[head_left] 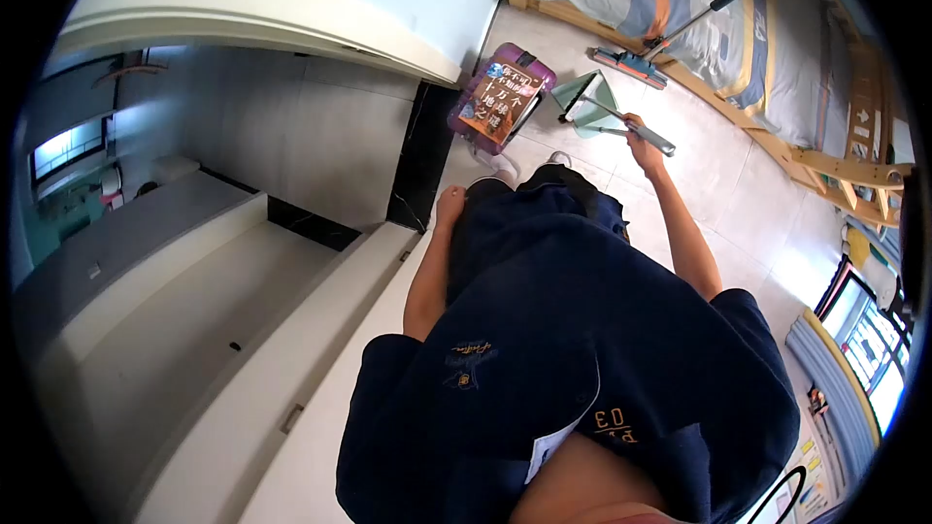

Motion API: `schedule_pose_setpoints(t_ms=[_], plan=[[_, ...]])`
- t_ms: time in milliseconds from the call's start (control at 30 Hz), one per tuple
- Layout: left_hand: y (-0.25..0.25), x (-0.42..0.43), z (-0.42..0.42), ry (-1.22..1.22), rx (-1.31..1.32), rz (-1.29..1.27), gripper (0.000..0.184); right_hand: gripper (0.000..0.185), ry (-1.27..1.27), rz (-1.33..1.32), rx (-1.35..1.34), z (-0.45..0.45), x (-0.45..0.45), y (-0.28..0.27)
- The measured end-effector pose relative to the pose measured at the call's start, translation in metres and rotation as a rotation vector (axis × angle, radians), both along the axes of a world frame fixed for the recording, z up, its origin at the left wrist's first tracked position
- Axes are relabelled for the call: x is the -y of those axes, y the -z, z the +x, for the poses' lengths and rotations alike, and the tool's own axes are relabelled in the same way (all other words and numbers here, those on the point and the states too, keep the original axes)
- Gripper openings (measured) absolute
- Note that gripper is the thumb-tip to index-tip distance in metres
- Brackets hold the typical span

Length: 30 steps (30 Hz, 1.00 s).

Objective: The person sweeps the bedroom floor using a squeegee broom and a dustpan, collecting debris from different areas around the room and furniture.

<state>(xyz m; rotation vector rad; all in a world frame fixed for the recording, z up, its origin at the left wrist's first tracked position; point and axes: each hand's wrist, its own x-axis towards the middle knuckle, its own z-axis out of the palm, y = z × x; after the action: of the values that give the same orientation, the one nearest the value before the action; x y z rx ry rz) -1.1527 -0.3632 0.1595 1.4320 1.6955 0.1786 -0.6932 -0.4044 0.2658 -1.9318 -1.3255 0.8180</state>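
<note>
My right hand (643, 146) is wrapped round the grey handle (652, 139) of a pale green dustpan (594, 103), which hangs over or rests on the tiled floor ahead of my feet. My left hand (450, 206) is beside my left thigh with its fingers curled; nothing shows in it. Beyond my left foot stands a purple suitcase (527, 59) with a brown book (502, 103) lying on top. A flat mop or broom (631, 68) leans against the bed, its head on the floor past the dustpan.
A wooden bed (733, 107) with striped bedding runs along the upper right, with a ladder (862, 126) at its end. To the left are a door (320, 330) and a dark threshold (419, 160) leading to another room. A window (869, 340) is at the right.
</note>
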Motion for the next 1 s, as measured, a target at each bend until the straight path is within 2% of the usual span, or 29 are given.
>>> schedule_pose_setpoints(t_ms=[33,100,133,167,200,233,300,333,400,433,467,500,533,633,700,800,867,900,967,1000], plan=[[0.010,-0.013,-0.016,0.069,-0.036,0.057,0.033,0.033,0.039,-0.108,0.006,-0.009,-0.010,-0.006],[0.029,-0.008,-0.057,0.064,-0.026,0.020,0.033,0.033,0.038,0.086,0.048,-0.032,-0.004,0.001],[0.043,-0.012,-0.076,0.154,0.011,0.067,0.033,0.033,0.058,0.088,0.058,-0.044,-0.004,0.002],[0.027,-0.015,-0.088,0.238,0.038,0.114,0.033,0.033,0.106,0.048,0.088,-0.058,-0.004,0.000],[0.010,-0.018,-0.094,-0.061,0.127,-0.195,0.027,0.033,0.158,0.008,0.116,-0.073,-0.004,-0.002],[0.023,-0.027,-0.111,-0.042,0.123,-0.198,0.027,0.033,0.177,0.005,0.113,-0.086,-0.004,0.004],[0.067,-0.044,-0.146,0.025,0.058,-0.213,0.029,0.032,0.235,0.202,0.285,-0.101,0.000,0.021],[0.054,-0.063,-0.150,-0.059,0.108,-0.072,0.036,0.033,0.328,0.127,0.142,-0.114,0.001,0.016],[-0.038,-0.098,-0.123,-0.292,0.280,0.500,0.055,0.032,0.481,0.038,0.011,-0.137,-0.004,-0.002],[-0.114,-0.113,-0.108,-0.410,0.497,0.561,0.055,0.032,0.524,0.028,-0.023,-0.144,-0.005,-0.006],[-0.161,-0.130,-0.106,-0.372,0.468,0.806,0.060,0.032,0.546,0.025,-0.021,-0.145,-0.006,-0.001],[-0.230,-0.133,-0.091,-0.385,0.484,0.969,0.061,0.031,0.495,0.097,0.042,-0.145,-0.009,0.007],[-0.274,-0.141,-0.084,-0.341,0.505,1.092,0.062,0.030,0.443,0.175,0.103,-0.147,-0.013,0.011],[-0.362,-0.157,-0.066,-0.247,0.662,1.384,0.064,0.029,0.406,0.216,0.082,-0.154,-0.028,-0.007],[-0.422,-0.157,-0.052,0.055,0.732,1.716,0.071,0.028,0.425,0.192,0.078,-0.152,-0.045,-0.020],[-0.471,-0.176,-0.045,0.003,0.540,1.885,0.083,0.027,0.427,0.135,0.077,-0.152,-0.066,-0.028],[-0.493,-0.191,-0.027,-0.036,0.511,1.843,0.094,0.029,0.399,0.169,0.096,-0.135,-0.092,-0.035],[-0.493,-0.195,-0.024,-0.043,0.518,1.868,0.094,0.029,0.377,0.183,0.099,-0.133,-0.096,-0.033],[-0.492,-0.199,-0.022,-0.286,0.137,2.002,0.099,0.029,0.360,0.230,0.109,-0.127,-0.108,-0.041],[-0.491,-0.187,-0.023,-0.361,0.117,1.970,0.097,0.028,0.363,0.176,0.132,-0.123,-0.107,-0.040]])
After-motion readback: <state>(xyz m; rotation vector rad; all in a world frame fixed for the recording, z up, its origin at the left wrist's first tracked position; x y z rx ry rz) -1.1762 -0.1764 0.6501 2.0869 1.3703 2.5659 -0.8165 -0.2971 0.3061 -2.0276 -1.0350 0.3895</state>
